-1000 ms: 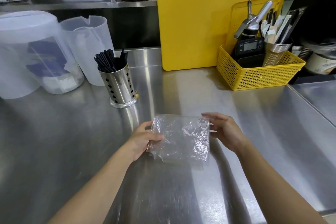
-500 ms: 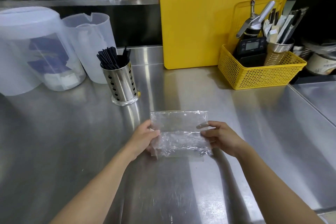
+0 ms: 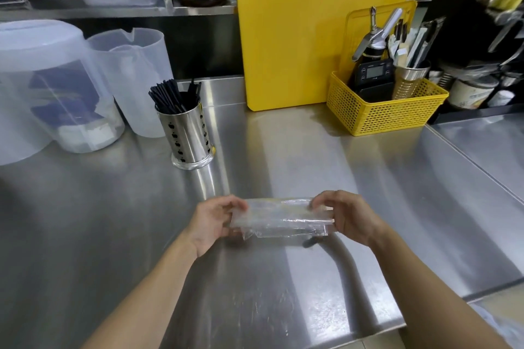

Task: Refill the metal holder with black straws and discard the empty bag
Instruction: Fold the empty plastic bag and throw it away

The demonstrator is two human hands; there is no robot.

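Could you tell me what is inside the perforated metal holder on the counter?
Black straws stand in the metal holder, their tops fanned out above the rim. The steel wall hides their lower parts and the bottom.

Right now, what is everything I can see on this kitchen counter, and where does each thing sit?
metal holder: one, silver, upright, counter's left-centre.
black straws: a bunch, standing in the holder.
plastic bag: one, clear, folded, held above the near counter.
plastic containers: two, translucent, far left.
cutting board: one, yellow, leaning at the back.
basket: one, yellow, back right, holding a timer and utensils.
counter: one, steel.
left hand: grips the bag's left end.
right hand: grips its right end.
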